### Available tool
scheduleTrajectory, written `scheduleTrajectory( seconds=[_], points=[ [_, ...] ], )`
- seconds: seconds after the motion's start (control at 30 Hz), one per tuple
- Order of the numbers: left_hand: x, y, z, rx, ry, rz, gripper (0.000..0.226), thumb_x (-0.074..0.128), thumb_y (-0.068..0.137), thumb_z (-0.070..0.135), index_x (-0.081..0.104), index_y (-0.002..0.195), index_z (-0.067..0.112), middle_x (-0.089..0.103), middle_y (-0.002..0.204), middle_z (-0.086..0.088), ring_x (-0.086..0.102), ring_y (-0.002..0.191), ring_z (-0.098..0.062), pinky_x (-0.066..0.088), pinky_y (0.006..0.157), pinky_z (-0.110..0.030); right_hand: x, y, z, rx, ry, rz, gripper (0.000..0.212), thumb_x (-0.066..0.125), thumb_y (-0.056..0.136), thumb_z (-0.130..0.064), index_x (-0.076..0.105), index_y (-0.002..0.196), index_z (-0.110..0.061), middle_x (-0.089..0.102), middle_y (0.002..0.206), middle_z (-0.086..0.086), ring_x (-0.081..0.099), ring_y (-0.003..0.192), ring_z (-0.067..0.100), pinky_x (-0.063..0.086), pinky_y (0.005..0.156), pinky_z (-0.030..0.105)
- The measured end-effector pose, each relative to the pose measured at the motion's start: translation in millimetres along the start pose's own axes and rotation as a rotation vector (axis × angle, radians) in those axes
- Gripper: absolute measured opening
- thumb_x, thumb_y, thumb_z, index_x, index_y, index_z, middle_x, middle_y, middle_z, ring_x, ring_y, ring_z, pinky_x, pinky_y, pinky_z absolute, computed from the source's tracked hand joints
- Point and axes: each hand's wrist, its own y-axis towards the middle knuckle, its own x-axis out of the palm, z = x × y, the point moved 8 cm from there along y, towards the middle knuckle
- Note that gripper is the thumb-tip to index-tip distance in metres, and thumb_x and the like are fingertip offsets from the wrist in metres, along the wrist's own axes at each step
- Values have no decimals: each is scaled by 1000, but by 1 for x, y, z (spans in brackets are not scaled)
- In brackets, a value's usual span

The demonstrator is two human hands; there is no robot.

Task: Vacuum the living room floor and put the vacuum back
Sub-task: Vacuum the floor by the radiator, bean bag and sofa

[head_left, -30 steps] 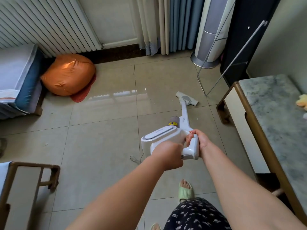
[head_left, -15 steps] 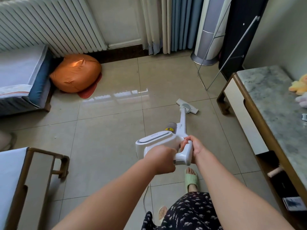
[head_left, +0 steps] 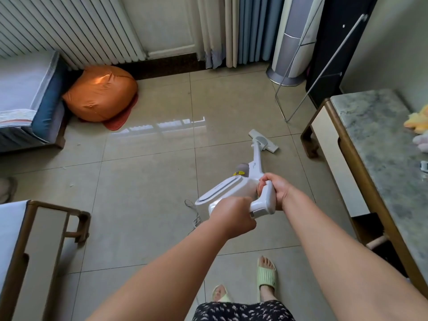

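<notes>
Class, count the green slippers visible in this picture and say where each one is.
2. One green slipper is on the foot at the bottom, right of centre; the other slipper lies just left of it, partly hidden by the patterned dress.

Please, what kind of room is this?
Most likely a home living room: a tiled floor, a radiator beside curtains, an orange beanbag, and a marble-topped cabinet carrying plush toys.

white stick vacuum (head_left: 234, 193) | tilted | head (head_left: 263, 140) flat on floor (head_left: 143, 181)
</notes>
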Motion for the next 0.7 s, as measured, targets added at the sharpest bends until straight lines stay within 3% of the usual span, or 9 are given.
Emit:
scheduleTrajectory(
  seconds=[0.1,0.4,0.57,0.7],
  points=[
    [-3,25,14,-5,-14,17,8,60,77,22,54,82,21,51,71,2,50,70,-24,34,59,-26,-9,3,-30,-15,4,12,23,41,81,-10,35,59,-15,40,43,-2,41,30,8,39,35,13],
    [2,88,63,12,17,-36,8,62,78,21,58,85,19,55,73,2,54,72,-24,37,59,-26,-50,9,-91,-16,91,22,15,50,65,-8,38,60,-15,44,43,-3,44,31,6,41,38,12],
    [-3,94,71,37,99,-50,6,60,79,18,59,85,18,54,72,2,52,72,-23,37,59,-26,-54,9,-92,-25,162,-31,14,50,65,-8,38,62,-15,44,43,-3,43,31,6,40,38,13],
    [-6,72,61,29,155,-43,16,59,81,18,65,95,15,64,84,-3,56,76,-24,44,63,-27,-44,7,-66,42,182,-90,15,50,66,-9,37,63,-16,43,45,-4,43,33,5,41,39,15]
  ],
)
